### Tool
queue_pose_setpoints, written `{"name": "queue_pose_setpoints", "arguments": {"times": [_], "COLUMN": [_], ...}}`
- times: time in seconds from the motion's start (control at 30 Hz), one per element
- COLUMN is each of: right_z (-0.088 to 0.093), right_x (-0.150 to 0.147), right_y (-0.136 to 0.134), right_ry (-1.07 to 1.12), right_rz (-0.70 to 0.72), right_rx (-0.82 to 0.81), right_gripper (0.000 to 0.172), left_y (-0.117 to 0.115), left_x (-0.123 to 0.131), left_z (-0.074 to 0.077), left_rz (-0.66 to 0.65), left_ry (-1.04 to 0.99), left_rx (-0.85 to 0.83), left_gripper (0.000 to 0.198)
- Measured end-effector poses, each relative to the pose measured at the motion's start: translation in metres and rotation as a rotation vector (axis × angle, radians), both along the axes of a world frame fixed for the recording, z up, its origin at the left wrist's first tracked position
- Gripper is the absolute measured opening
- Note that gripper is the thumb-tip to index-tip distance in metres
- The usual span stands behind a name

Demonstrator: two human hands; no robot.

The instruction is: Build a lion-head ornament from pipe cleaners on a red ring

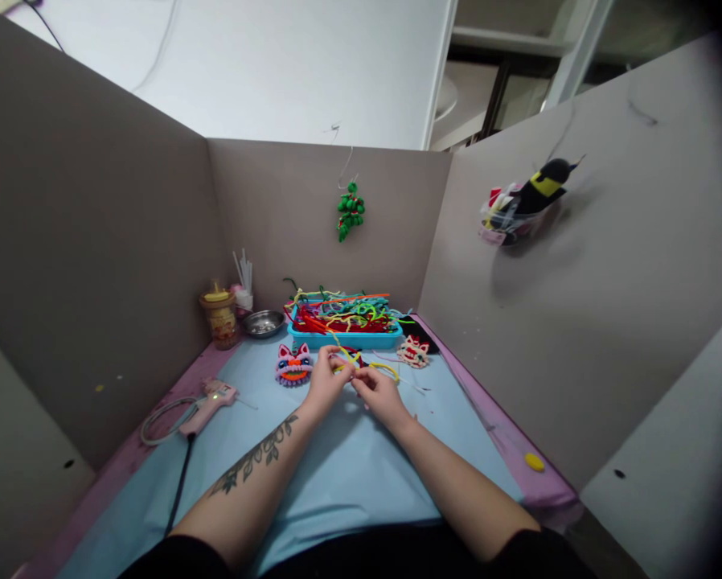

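Both hands meet above the blue table cover, fingertips pinched close together. My left hand is closed on a yellow pipe cleaner, one end of which sticks up above the fingers. Against it, my right hand pinches too, apparently on the same pipe cleaner; the exact grip is too small to make out. To the left sits a pink and purple lion-head figure with an orange mouth. A cream and red lion-head figure lies beyond my right hand.
Behind the hands is a blue tray heaped with coloured pipe cleaners. A pink glue gun with its cord lies left, near a metal bowl and a lidded cup. A yellow disc lies at right; grey partitions enclose the table.
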State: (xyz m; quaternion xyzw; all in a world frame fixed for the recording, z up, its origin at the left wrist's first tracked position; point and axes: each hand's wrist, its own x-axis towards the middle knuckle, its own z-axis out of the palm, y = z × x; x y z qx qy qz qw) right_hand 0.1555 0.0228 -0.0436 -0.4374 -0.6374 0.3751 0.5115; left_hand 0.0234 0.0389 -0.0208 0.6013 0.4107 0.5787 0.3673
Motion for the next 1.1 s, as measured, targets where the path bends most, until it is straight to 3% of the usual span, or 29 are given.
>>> {"name": "queue_pose_setpoints", "arguments": {"times": [0.3, 0.53, 0.87, 1.1], "right_z": [0.000, 0.002, 0.012, 0.010], "right_x": [0.001, 0.011, 0.008, 0.009], "right_y": [0.002, 0.007, 0.000, 0.002], "right_ry": [0.107, -0.094, -0.052, -0.017], "right_rz": [-0.061, -0.240, -0.145, -0.165], "right_rx": [0.027, 0.216, 0.098, 0.101], "right_gripper": [0.031, 0.018, 0.021, 0.020], "left_y": [0.003, 0.003, 0.002, -0.001], "left_x": [0.000, 0.000, 0.003, 0.004], "left_z": [0.002, 0.001, -0.002, 0.001], "left_rz": [0.003, -0.102, -0.190, -0.203], "left_ry": [-0.089, -0.119, -0.069, -0.068], "left_rx": [-0.057, -0.145, -0.114, -0.127], "left_gripper": [0.040, 0.045, 0.043, 0.045]}}
